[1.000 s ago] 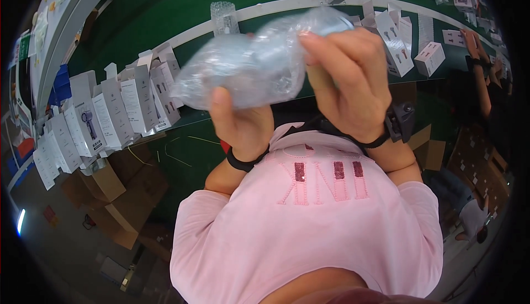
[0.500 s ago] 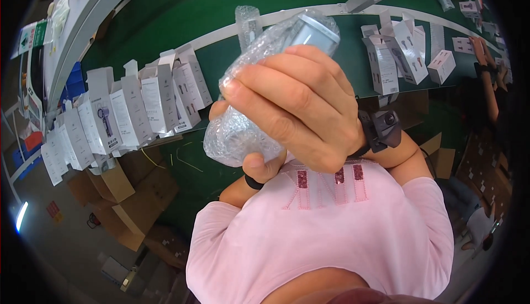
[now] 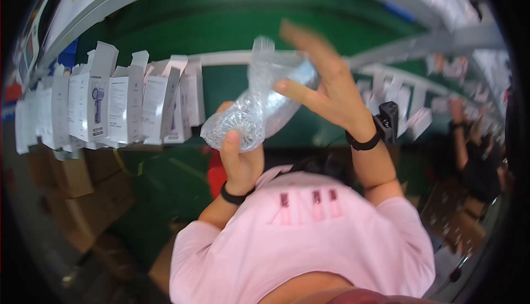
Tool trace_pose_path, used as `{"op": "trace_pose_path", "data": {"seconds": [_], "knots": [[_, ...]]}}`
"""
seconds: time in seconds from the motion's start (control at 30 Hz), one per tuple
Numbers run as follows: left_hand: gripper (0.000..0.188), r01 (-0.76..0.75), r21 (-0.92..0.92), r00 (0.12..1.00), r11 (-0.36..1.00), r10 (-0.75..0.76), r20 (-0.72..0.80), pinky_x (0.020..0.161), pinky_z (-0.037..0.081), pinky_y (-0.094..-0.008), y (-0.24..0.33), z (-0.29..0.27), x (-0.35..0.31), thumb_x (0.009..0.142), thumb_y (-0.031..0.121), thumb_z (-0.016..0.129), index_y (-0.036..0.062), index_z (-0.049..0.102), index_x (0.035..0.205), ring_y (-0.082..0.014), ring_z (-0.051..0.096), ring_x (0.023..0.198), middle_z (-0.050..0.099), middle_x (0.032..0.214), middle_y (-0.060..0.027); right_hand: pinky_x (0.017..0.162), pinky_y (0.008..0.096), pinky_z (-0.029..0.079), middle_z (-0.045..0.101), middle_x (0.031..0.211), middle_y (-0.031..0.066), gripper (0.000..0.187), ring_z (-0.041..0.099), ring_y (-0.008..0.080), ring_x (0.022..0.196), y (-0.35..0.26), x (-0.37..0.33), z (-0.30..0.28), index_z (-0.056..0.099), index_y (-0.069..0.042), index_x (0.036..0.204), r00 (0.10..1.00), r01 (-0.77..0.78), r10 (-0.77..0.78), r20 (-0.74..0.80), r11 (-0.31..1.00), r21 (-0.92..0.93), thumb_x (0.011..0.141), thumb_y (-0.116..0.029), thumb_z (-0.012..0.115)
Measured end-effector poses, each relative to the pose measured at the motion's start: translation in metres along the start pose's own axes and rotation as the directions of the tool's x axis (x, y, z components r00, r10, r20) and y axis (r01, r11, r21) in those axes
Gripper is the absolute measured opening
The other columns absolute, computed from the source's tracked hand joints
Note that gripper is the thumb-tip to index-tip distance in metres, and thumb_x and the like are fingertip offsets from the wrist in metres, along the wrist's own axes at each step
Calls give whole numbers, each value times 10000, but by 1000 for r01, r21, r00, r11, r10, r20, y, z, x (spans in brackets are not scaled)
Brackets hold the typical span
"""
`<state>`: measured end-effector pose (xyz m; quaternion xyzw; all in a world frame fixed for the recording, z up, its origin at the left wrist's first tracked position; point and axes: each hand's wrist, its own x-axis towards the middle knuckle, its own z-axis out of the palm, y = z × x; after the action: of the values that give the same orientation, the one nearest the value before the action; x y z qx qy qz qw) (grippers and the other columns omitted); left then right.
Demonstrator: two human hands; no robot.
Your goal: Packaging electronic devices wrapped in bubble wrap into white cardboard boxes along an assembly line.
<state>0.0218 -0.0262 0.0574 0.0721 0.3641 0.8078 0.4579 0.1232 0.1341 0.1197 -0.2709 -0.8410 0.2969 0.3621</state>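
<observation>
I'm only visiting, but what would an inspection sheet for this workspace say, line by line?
Surface: green work surface, a pale rail running across behind it.
Job's things: bubble-wrapped bundle, tilted, off the surface; its contents are hard to make out.
Clutter: row of white boxes on the left, several with flaps up; more, blurred, on the right.
Grippers: bare hands. Left hand grips the bundle's lower end; right hand is spread open beside its upper end, contact unclear.
Cables: none clearly made out.
Surroundings: brown cartons at lower left; another person's forearm at far right.

White cartons [image 3: 126, 108] stand on a green bench [image 3: 226, 80].
</observation>
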Motion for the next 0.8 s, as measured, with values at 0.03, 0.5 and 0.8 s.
{"op": "trace_pose_path", "data": {"seconds": [0.03, 0.5, 0.8], "knots": [[562, 90, -17, 996, 996, -89, 25, 1015, 397, -438, -6, -3, 9, 896, 433, 562, 34, 425, 1267, -224, 483, 1192, 527, 1201, -109, 629, 289, 475, 620, 963, 97, 403, 587, 171, 741, 26, -1, -8, 640, -33, 1116, 935, -257, 186, 303, 942, 214, 817, -292, 715], [409, 197, 424, 980, 884, -169, -101, 1014, 413, -333, -87, -141, -23, 929, 115, 574, -1, 487, 1311, -197, 541, 1163, 566, 1248, -100, 330, 226, 278, 561, 692, 72, 385, 355, 123, 382, 385, 117, 114, 554, -132, 997, 455, -585, 878, 149, 168, 794, 957, -505, 470], [355, 344, 348, 926, 872, -254, -279, 973, 451, -331, -111, -148, -49, 925, 92, 570, 14, 529, 1268, -191, 557, 1128, 577, 1230, -108, 1069, 473, 378, 397, 1382, 254, 492, 429, 363, 1261, 478, 244, 156, 258, -5, 1431, 707, -189, 691, 153, -24, 982, 1004, -189, 422]]}}
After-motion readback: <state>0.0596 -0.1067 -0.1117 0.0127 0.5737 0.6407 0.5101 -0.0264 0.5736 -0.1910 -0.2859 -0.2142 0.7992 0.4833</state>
